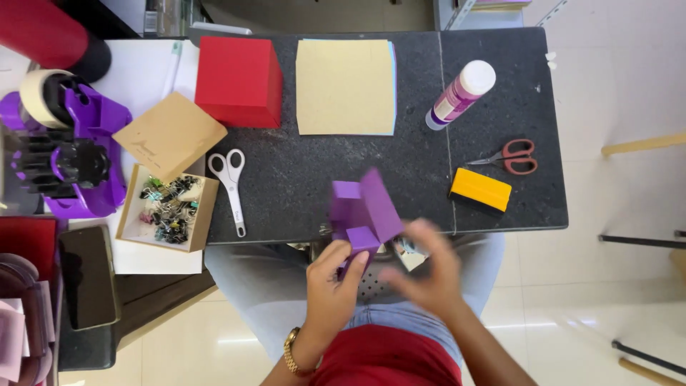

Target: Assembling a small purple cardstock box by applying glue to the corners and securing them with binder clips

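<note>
The folded paper piece in the left hand is purple, a lighter violet on its lit faces. The box is plain bright red. The stack of card sheets is pale tan with a light blue edge showing. The glue bottle is white with a purple label. One pair of scissors has white handles, the other scissors have dark red ones. The scraper block is orange-yellow with a black edge. The table top is speckled black. The tape dispenser is purple and black. The small box lid is brown kraft; the clips are mixed colours
</note>
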